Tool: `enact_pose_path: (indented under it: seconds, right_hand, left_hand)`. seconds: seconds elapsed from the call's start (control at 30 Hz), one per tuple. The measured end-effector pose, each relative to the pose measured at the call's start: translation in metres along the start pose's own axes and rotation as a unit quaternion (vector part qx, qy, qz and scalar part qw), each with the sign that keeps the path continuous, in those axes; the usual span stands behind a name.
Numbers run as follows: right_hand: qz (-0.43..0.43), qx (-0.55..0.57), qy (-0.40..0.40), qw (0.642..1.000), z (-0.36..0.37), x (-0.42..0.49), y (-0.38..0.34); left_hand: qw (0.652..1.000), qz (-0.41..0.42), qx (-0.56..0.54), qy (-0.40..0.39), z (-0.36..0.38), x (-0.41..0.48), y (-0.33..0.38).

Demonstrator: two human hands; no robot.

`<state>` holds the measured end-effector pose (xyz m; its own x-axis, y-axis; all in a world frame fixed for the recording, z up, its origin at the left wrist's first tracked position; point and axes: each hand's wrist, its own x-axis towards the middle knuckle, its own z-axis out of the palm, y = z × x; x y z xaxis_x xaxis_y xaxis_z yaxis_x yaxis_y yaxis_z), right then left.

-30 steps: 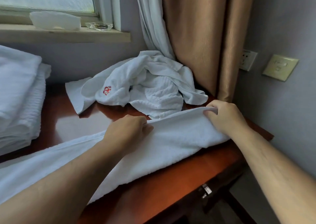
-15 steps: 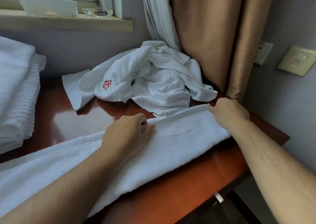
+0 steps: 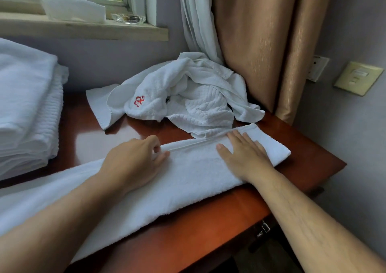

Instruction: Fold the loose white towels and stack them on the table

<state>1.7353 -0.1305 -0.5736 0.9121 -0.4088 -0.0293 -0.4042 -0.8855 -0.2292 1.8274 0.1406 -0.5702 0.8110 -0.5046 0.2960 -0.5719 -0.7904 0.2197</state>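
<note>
Glossy reddish-brown wooden table (image 3: 208,231) set in a room corner, grey-lilac walls. A long towel (image 3: 188,181), white and folded lengthwise, lies across the near part of the table; its right end stops short of the right table edge and its left end runs out of view.

Left hand (image 3: 133,160) is on the towel's far edge, fingers curled, thumb and fingertips pinching the hem. Right hand (image 3: 244,153) lies flat on the towel near its right end, fingers straight and spread, palm pressing down, gripping nothing.

Behind the towel is a heap of loose towels (image 3: 188,97), crumpled, one with a red logo, lying on the table against the back corner and touching the long towel's far edge. At far left a stack of folded towels (image 3: 25,105) sits on the table.

Window sill (image 3: 83,29) above carries a white box (image 3: 73,9) and a glass ashtray (image 3: 128,19). White curtain (image 3: 196,22) and tan curtain (image 3: 261,43) hang in the corner. Right wall has a socket (image 3: 318,68) and a light switch (image 3: 358,78).
</note>
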Motion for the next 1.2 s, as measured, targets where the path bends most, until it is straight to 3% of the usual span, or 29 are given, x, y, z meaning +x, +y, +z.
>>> enact_pose_path:
  seconds: [0.17,0.23,0.3,0.37,0.43,0.53,0.63,0.73,0.83,0.9,0.97,1.03,1.13,1.2]
  right_hand:
    - [0.008,-0.028,-0.023,0.999,-0.005,0.0,-0.003]
    - [0.015,-0.024,0.026,0.999,-0.006,-0.007,-0.007]
    - [0.017,0.052,0.142,0.988,-0.003,-0.022,-0.007]
    - [0.042,0.186,0.257,0.947,0.0,-0.044,-0.006]
    - [0.11,0.3,0.322,0.891,0.001,-0.064,-0.001]
    - [0.199,0.504,0.309,0.782,-0.005,-0.072,0.0]
    - [0.275,0.626,0.282,0.673,-0.02,-0.063,0.003]
    - [0.299,0.676,0.241,0.629,-0.031,-0.046,0.007]
    - [0.299,0.681,0.18,0.643,-0.031,-0.031,0.004]
    - [0.321,0.639,0.211,0.666,-0.025,-0.031,0.0]
    - [0.299,0.559,0.283,0.72,-0.026,-0.039,-0.009]
    - [0.214,0.506,0.335,0.765,-0.032,-0.052,-0.026]
    - [0.078,0.435,0.371,0.817,-0.046,-0.072,-0.073]
    - [-0.028,0.39,0.392,0.833,-0.052,-0.087,-0.109]
  left_hand:
    - [0.995,-0.037,0.089,-0.014,-0.025,-0.019,-0.037]
    - [0.995,-0.019,0.096,0.025,-0.031,-0.023,-0.036]
    - [0.994,0.038,0.064,0.082,-0.032,-0.028,-0.027]
    - [0.992,0.104,-0.009,0.075,-0.033,-0.034,-0.01]
    - [0.987,0.146,-0.072,-0.003,-0.027,-0.039,0.009]
    - [0.981,0.15,-0.069,-0.101,-0.009,-0.042,0.024]
    - [0.981,0.146,-0.038,-0.118,0.003,-0.043,0.023]
    - [0.981,0.152,-0.034,-0.118,0.005,-0.043,0.024]
    - [0.981,0.165,-0.055,-0.087,0.0,-0.045,0.027]
    - [0.979,0.155,-0.133,-0.016,-0.008,-0.051,0.03]
    - [0.968,0.093,-0.225,0.054,-0.02,-0.06,0.025]
    - [0.969,0.033,-0.237,0.069,-0.031,-0.072,0.005]
    - [0.988,-0.039,-0.137,0.05,-0.049,-0.1,-0.051]
    - [0.994,-0.085,-0.069,0.012,-0.066,-0.126,-0.092]
